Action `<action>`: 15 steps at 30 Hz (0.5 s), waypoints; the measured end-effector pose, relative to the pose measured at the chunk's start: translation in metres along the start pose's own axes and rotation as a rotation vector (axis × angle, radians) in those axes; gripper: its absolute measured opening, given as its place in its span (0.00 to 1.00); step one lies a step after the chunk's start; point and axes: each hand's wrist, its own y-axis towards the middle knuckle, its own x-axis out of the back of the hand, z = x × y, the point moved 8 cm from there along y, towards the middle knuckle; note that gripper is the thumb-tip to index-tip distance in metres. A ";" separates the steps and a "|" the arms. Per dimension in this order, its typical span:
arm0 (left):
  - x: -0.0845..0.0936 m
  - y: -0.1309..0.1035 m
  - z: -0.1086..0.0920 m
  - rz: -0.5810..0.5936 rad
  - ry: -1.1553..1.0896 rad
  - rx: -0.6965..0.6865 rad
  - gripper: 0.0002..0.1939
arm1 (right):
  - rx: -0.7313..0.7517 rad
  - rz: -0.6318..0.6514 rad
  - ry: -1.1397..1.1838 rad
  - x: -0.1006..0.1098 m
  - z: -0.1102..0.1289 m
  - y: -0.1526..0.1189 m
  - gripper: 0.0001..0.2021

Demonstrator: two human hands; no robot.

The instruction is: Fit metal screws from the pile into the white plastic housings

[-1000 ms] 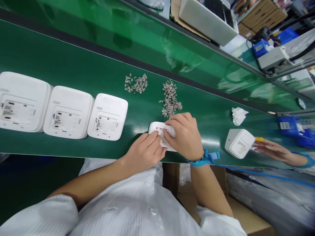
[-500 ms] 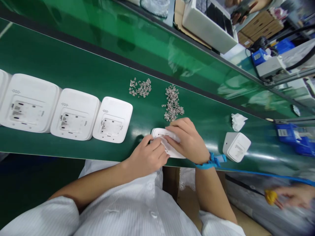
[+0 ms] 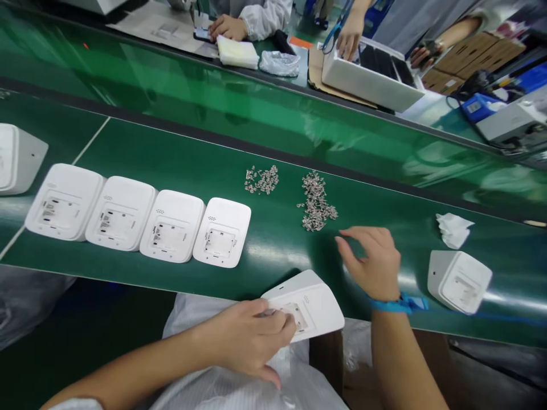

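Observation:
My left hand grips a white plastic device housing at the front edge of the green bench. Its fingers rest over the recessed compartment, hiding part of it; whether they also pinch a small part is not visible. Over the bench to the right hovers my right hand, wearing a blue wrist strap, its thumb and index finger curved and slightly apart with nothing visible between them. Just beyond those fingertips lies a pile of small metal pieces. A smaller pile of similar pieces is farther left.
A row of several white housings stands on the left, compartments facing up. Another housing and a crumpled white tissue are at right. Behind a green-tinted panel, co-workers' hands work near a white box.
My right hand has left the housing and moved right, beside the metal pile. The housing, still in my left hand, has turned and come nearer my body. The view has shifted.

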 end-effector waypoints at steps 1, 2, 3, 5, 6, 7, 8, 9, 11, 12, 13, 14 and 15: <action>-0.001 -0.001 0.000 0.014 0.011 0.006 0.41 | 0.068 0.058 0.022 -0.009 0.009 0.014 0.03; -0.003 -0.001 -0.001 0.026 0.022 0.008 0.40 | 0.127 0.106 0.031 -0.019 0.016 0.028 0.04; -0.004 -0.001 -0.001 0.038 0.030 0.009 0.39 | 0.173 0.149 0.021 -0.029 0.021 0.041 0.05; -0.004 -0.001 -0.001 0.041 0.047 0.020 0.37 | 0.234 0.235 -0.047 -0.053 0.024 0.063 0.07; -0.004 0.000 0.000 0.039 0.058 0.035 0.37 | 0.254 0.279 -0.087 -0.065 0.023 0.072 0.07; -0.003 -0.001 0.001 0.039 0.071 0.056 0.37 | 0.272 0.325 -0.116 -0.076 0.021 0.078 0.07; -0.003 -0.001 0.003 0.038 0.088 0.081 0.37 | 0.288 0.366 -0.134 -0.087 0.020 0.083 0.07; -0.002 -0.002 0.005 0.041 0.110 0.110 0.36 | 0.303 0.396 -0.143 -0.095 0.019 0.086 0.08; 0.000 -0.003 0.009 0.040 0.161 0.167 0.36 | 0.334 0.417 -0.153 -0.103 0.020 0.090 0.09; 0.001 -0.003 0.011 0.031 0.187 0.195 0.36 | 0.351 0.403 -0.155 -0.103 0.022 0.091 0.09; 0.002 -0.003 0.013 0.013 0.213 0.222 0.36 | 0.363 0.371 -0.152 -0.099 0.023 0.091 0.10; 0.003 -0.003 0.015 -0.005 0.235 0.251 0.35 | 0.364 0.326 -0.140 -0.093 0.024 0.091 0.10; 0.004 -0.002 0.017 -0.025 0.249 0.283 0.35 | 0.356 0.274 -0.116 -0.084 0.024 0.090 0.10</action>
